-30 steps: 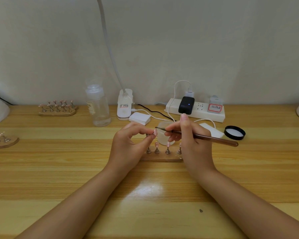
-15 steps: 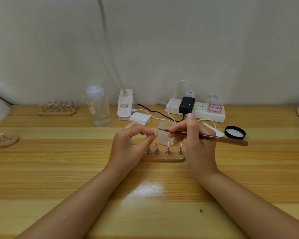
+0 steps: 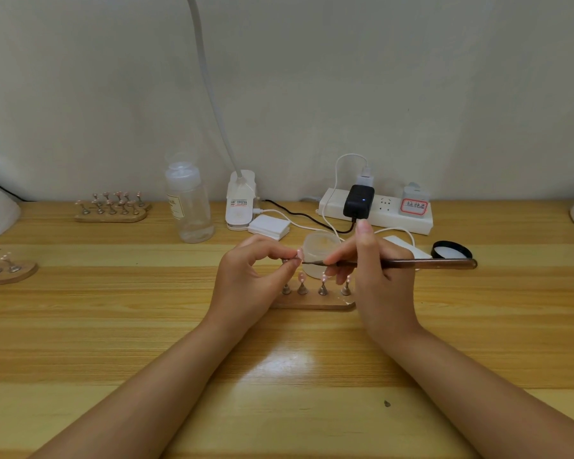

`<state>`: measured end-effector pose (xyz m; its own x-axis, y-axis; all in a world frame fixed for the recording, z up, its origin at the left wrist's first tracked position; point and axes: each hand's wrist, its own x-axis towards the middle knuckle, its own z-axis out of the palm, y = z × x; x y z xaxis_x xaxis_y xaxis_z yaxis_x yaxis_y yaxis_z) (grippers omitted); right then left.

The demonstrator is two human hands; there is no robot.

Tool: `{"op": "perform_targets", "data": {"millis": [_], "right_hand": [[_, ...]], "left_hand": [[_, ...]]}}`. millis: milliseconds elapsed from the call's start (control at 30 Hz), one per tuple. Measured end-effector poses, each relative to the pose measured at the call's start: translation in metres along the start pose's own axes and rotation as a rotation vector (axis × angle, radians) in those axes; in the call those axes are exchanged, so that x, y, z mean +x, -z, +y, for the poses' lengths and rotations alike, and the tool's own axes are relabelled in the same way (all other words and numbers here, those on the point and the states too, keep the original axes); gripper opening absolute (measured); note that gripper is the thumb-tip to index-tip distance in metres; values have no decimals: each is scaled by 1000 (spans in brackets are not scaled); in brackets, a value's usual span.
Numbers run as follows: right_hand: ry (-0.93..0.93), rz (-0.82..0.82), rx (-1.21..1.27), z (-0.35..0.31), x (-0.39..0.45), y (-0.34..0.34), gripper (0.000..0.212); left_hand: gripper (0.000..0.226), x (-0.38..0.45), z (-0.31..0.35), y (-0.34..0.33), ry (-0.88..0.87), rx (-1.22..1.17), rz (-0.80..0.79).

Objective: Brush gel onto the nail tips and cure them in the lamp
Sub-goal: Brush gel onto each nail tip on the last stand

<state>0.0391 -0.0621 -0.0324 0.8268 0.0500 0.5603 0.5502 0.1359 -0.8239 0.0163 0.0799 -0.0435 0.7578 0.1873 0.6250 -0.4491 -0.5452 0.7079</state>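
Two hands (image 3: pixel 246 279) seen, one brush (image 3: pixel 405 264) held, three wooden stands (image 3: pixel 312 304) counted, one bottle (image 3: pixel 189 203), one power strip (image 3: pixel 385 220)

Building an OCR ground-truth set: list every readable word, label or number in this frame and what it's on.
"NAIL": partial word on the label of the clear bottle; the rest is cut off or too small.
Lamp base: small sticker with print, too blurred to read.
Red-bordered tag on the power strip: red characters, too blurred to read.
No other text visible.
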Motion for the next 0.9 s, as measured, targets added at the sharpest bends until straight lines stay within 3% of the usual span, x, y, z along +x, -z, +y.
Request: {"op": "perform_targets", "data": {"millis": [900], "right_hand": [[-34,-17,-10,-1,1,-3,42]], "left_hand": [[20,0,2,0,11,18,6]]}}
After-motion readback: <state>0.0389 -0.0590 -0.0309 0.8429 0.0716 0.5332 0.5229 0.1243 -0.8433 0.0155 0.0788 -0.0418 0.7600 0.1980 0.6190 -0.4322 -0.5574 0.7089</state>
